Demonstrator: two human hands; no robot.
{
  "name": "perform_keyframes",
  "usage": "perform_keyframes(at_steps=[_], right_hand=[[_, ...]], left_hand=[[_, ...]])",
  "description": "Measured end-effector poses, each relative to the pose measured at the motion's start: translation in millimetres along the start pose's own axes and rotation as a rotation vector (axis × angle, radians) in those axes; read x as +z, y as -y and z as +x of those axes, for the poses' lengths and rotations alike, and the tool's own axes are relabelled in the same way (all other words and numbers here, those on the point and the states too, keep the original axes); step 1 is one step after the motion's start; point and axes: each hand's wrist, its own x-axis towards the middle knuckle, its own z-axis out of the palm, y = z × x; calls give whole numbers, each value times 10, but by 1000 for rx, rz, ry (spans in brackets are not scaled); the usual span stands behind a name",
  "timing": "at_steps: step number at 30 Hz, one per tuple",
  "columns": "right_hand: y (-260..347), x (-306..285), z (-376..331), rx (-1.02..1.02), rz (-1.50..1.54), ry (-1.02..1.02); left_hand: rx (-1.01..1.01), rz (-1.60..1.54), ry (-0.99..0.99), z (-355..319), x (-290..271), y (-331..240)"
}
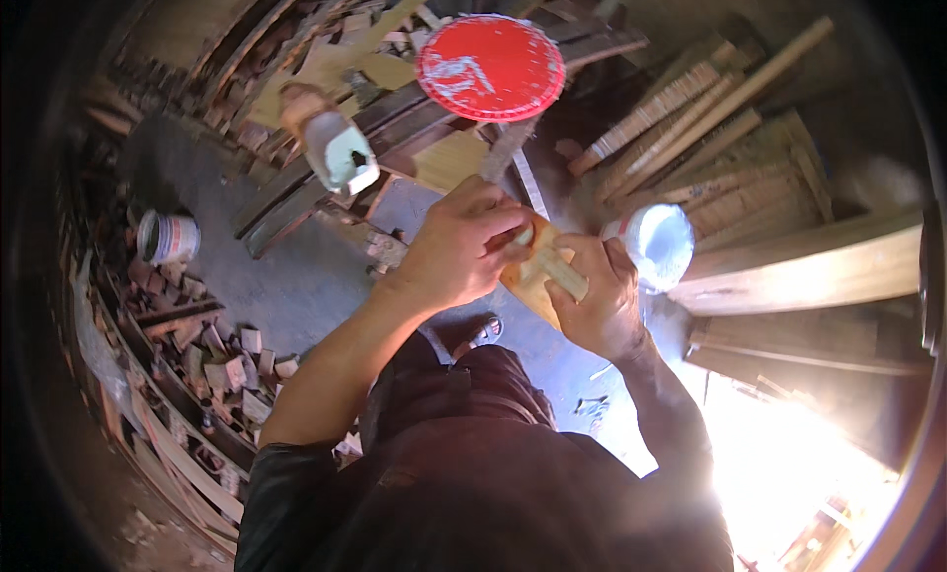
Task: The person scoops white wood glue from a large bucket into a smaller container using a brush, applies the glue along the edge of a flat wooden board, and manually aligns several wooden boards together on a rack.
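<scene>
My left hand (462, 245) is closed around the upper end of a small pale wooden piece (538, 271), with what looks like a grey flat tool (505, 153) running up from under its fingers. My right hand (597, 298) grips the same wooden piece from the right and below, fingers wrapped over a light cross strip on it. Both hands meet in front of my chest, above my dark trousers. The lower part of the piece is hidden by my fingers.
A round red stool seat (490, 67) stands just beyond my hands. A white container (659, 242) sits right of them, a white plastic jug (340, 153) to the upper left, a small bucket (168, 237) at far left. Planks (809, 266) and wood scraps ring the grey floor.
</scene>
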Motion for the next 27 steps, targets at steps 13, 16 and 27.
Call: perform_keyframes(at_steps=[13,16,27], right_hand=[[-1842,-84,-1364,599,80,-58],[-2512,95,-1401,735,13,61],[-5277,2058,-1117,1190,25,373]], left_hand=[[148,-356,391,397,2636,687],[-28,-446,150,630,3025,831],[-940,-1260,-741,1260,1899,1946]])
